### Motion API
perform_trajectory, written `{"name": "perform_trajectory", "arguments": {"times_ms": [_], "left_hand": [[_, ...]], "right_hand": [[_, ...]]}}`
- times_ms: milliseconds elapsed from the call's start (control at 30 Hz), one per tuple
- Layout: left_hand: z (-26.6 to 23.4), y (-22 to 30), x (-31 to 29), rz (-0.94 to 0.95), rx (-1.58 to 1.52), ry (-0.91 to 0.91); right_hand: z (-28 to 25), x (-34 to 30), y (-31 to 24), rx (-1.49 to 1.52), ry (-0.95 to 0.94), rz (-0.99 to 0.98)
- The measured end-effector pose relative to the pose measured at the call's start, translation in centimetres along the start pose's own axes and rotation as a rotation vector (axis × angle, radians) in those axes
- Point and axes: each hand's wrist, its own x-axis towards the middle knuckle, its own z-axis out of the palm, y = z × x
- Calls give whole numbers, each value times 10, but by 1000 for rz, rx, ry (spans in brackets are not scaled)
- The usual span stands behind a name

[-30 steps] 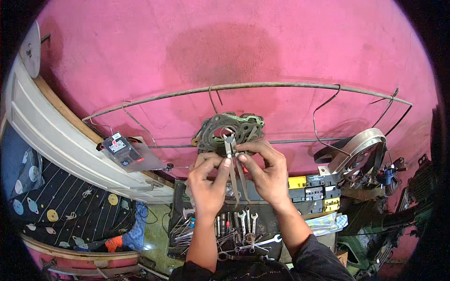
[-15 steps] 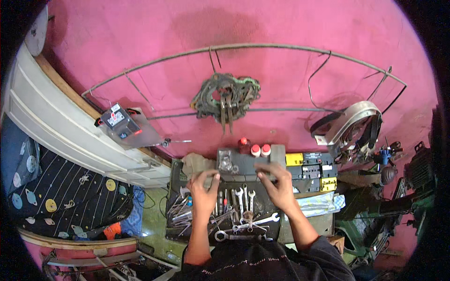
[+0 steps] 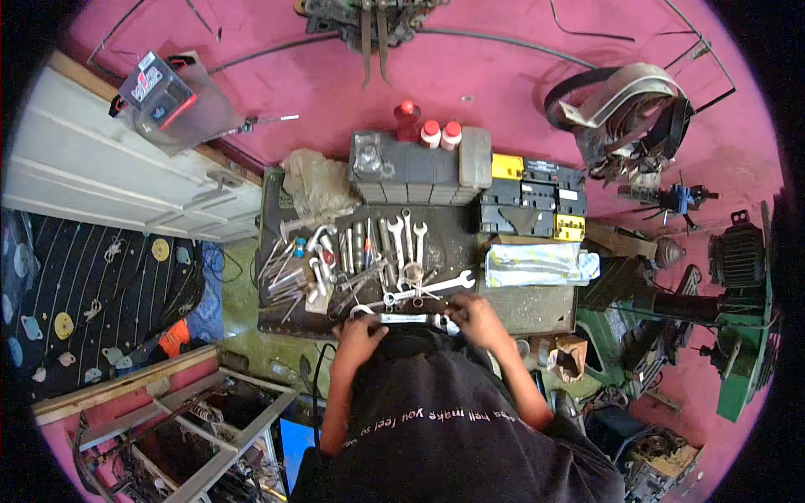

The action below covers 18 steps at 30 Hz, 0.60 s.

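A large silver wrench (image 3: 405,318) lies crosswise at the near edge of the dark workbench (image 3: 453,226), close to my black shirt. My left hand (image 3: 359,339) is at its left end, thumb and fingers curled together. At its right end is my right hand (image 3: 478,323), with bent fingers closed over the jaw. Where the fingertips meet the metal is partly hidden. Just beyond, a combination wrench (image 3: 444,286) lies slanted, with more upright wrenches (image 3: 398,239) behind it. To the left are sockets and handles (image 3: 319,268) and a pile of thin tools (image 3: 285,285).
A dark case (image 3: 411,172) at the back carries white bottles with red caps (image 3: 441,134) and a red bottle (image 3: 407,121). Batteries (image 3: 528,197) and a plastic-wrapped package (image 3: 537,265) stand right. A crumpled bag (image 3: 319,184) lies back left; green machinery (image 3: 738,352) is far right.
My view has tipped down toward the bench. Both hands have come from above the back of the bench to the large wrench at its near edge, and their fingers have closed.
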Motion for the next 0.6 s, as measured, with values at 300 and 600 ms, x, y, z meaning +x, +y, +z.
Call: {"name": "perform_trajectory", "arguments": {"times_ms": [300, 600], "left_hand": [[6, -22, -9, -41, 256, 125], [53, -52, -16, -164, 144, 246]], "right_hand": [[-31, -5, 52, -307, 25, 25], [25, 5, 91, -496, -361, 105]]}}
